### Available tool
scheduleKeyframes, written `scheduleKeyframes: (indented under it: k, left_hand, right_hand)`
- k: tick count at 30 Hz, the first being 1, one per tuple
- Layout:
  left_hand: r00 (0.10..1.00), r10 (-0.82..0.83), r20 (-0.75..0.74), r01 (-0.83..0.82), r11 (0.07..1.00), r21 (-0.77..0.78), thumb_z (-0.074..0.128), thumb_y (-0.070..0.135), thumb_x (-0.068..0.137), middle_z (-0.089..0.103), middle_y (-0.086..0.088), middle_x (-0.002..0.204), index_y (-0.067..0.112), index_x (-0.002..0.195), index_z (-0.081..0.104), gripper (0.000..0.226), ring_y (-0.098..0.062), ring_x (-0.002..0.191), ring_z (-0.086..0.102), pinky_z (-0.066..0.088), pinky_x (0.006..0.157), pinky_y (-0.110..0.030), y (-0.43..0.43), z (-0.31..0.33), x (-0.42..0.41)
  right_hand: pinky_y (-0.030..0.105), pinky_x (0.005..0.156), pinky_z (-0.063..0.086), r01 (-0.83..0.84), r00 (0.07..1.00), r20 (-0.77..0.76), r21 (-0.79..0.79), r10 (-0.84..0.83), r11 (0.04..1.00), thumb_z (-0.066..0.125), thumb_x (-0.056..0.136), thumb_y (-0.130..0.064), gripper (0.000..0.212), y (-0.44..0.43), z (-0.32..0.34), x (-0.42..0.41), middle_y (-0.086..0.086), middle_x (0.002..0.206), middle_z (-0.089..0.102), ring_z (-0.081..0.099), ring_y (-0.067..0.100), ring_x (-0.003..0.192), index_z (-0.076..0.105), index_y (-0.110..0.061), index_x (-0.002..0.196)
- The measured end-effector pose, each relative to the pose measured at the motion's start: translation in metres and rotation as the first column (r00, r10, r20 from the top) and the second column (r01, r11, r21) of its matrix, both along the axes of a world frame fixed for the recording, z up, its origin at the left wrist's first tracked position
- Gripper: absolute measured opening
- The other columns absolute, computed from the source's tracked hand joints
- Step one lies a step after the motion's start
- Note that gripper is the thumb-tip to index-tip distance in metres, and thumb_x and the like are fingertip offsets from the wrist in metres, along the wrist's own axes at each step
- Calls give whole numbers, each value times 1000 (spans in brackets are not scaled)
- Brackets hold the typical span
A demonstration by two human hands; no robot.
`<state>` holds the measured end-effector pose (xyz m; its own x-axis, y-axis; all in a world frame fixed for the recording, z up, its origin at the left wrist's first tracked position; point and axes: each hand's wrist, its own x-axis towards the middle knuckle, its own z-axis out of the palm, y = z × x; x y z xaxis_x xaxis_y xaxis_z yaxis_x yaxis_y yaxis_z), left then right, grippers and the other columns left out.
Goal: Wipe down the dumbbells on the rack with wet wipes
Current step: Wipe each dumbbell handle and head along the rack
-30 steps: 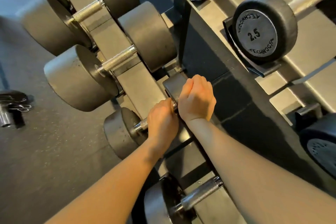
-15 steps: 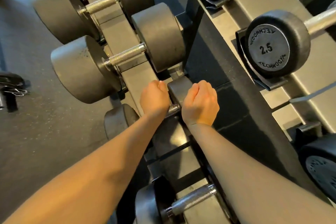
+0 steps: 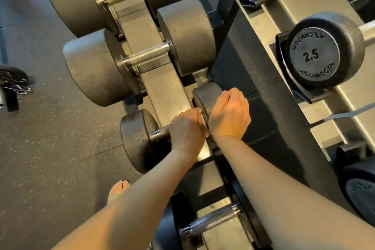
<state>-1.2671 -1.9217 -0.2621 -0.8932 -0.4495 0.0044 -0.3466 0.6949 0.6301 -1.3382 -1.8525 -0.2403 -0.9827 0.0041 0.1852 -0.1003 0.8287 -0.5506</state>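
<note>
Looking down on a tiered rack (image 3: 166,91) running from the top of the frame to the bottom. Passing over the big dumbbells (image 3: 97,67) at upper left and the one marked 2.5 (image 3: 316,53) at upper right, none of them touched.

Working instead on the small dumbbell (image 3: 138,140) at the middle of the frame, lying across the lower tier.

Steadying its inner head with the right hand (image 3: 229,113), fingers curled over the top, same grip as a second ago.

Wrapping the handle (image 3: 160,133) with the left hand (image 3: 187,128), fingers closed round the bar and clamping a white wipe (image 3: 201,122) against it; only a sliver of the wipe showing, between the two hands.

Half a second ago sat further out along the bar, leaving bare metal between the hands. Now pressed up against the inner head, baring the knurl toward the outer head instead. A second ago, much the same place as now.

So, by the look of it, rubbing back and forth along the handle rather than holding still. Probably near done with the bar. Cannot tell whether the heads have been wiped. Plenty of rack left to cover.
</note>
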Motion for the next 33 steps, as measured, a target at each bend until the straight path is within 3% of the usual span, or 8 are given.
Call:
scheduleKeyframes:
  k: [3, 8, 10, 13, 16, 19, 26, 33]
  left_hand:
    - [953, -46, 301, -19, 978, 209, 55, 18, 100, 57, 1, 84, 15, 97, 60, 7, -18, 78, 55, 41, 69, -30, -22, 4, -28]
    - [550, -499, 669, 93, 833, 545, 67, 17, 94, 74, -9, 94, 5, 98, 69, 13, -23, 89, 72, 55, 87, -38, -82, 4, -75]
    - [447, -515, 732, 185, 853, 487, 72, 19, 90, 75, -9, 91, 7, 98, 72, 15, -22, 84, 72, 56, 79, -36, -91, 2, -77]
    - [776, -118, 620, 95, 993, 70, 58, 23, 101, 58, 0, 83, 10, 102, 65, 14, -18, 79, 56, 42, 70, -32, -87, 9, -65]
    - [977, 165, 134, -193, 953, 234, 53, 32, 105, 51, 9, 79, 23, 98, 57, 13, -7, 72, 51, 35, 63, -15, -64, 29, -35]
    - [930, 366, -18, -278, 736, 617, 61, 26, 101, 56, 6, 79, 18, 92, 55, 14, 3, 72, 56, 42, 60, -8, -22, 31, -10]
    - [852, 512, 109, -389, 479, 787, 60, 12, 100, 68, 8, 87, 26, 88, 69, 21, -6, 86, 66, 52, 80, -18, 44, 17, 18]
    - [448, 580, 680, -614, -353, 706, 65, 3, 94, 75, -5, 91, 18, 94, 75, 18, -21, 85, 73, 63, 77, -35, 54, 10, -11]
  right_hand:
    - [33, 59, 43, -15, 1000, 9, 10, 15, 1000, 29, 102, -36, 34, 0, 1, 0, -1, 80, 52, 52, 17, 76, 54, -18, 86]
    - [33, 62, 43, -30, 999, 39, 2, 30, 1000, 24, 99, -41, 36, 1, 5, 1, -3, 83, 51, 51, 16, 78, 52, -21, 87]
    - [34, 62, 45, -29, 999, 39, -7, 29, 1000, 23, 98, -42, 37, 1, 6, 1, -3, 82, 51, 52, 16, 78, 51, -22, 87]
    - [34, 62, 46, -31, 999, 41, -2, 31, 1000, 23, 98, -42, 35, 1, 6, 1, -4, 82, 50, 51, 15, 77, 49, -23, 87]
    - [33, 61, 44, -22, 999, 31, -7, 23, 1000, 24, 99, -41, 34, 1, 6, 2, -3, 81, 50, 51, 15, 76, 50, -22, 86]
    - [34, 59, 45, -9, 1000, 20, -12, 10, 1000, 26, 99, -40, 36, 0, 5, 2, -2, 80, 51, 52, 16, 76, 53, -20, 86]
    - [37, 61, 47, 9, 1000, 22, -21, -8, 1000, 33, 101, -35, 29, 0, 2, 0, -4, 77, 51, 53, 15, 74, 52, -22, 83]
    - [34, 60, 45, 7, 1000, 16, 9, -7, 1000, 36, 103, -33, 28, 0, 2, -1, -3, 76, 52, 53, 16, 72, 52, -21, 83]
